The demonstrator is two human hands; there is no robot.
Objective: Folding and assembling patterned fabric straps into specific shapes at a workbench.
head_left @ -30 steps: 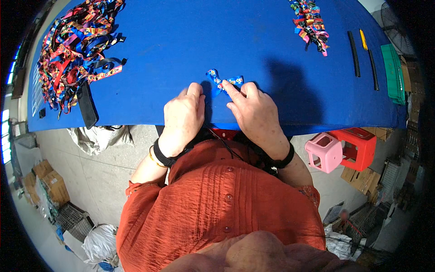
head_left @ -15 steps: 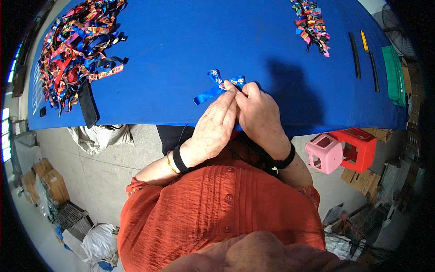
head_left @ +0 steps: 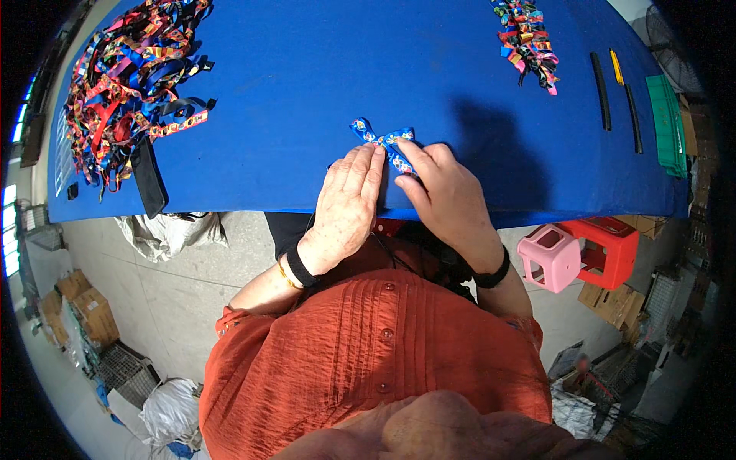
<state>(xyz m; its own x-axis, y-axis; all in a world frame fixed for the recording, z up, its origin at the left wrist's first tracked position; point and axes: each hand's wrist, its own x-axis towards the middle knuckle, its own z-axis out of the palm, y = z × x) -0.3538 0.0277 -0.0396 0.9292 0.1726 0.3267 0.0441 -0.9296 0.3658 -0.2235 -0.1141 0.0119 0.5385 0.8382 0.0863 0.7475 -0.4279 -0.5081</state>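
Note:
A blue patterned ribbon (head_left: 363, 128) lies looped like a bow on the blue tablecloth (head_left: 307, 84), close to the front edge. My left hand (head_left: 345, 201) rests flat with its fingers stretched out, the tips pressing on the middle of the ribbon and hiding part of it. On the other side, my right hand (head_left: 451, 193) touches the ribbon's right part with the index finger, the thumb held apart from it. One printed end of the ribbon shows between my right index finger and thumb.
A heap of colourful ribbons (head_left: 126, 84) covers the table's left side, beside a black strap-like piece (head_left: 149, 176). Farther right lie a bundle of short ribbons (head_left: 529, 46), dark strips (head_left: 600, 92), a yellow-handled tool (head_left: 616, 67) and a green tray (head_left: 666, 126). Pink (head_left: 550, 258) and red stools (head_left: 606, 253) stand below.
My hands have moved apart from each other. The left fingers now lie flat on the ribbon, the right hand's pinch has loosened, and a ribbon end now shows beneath it.

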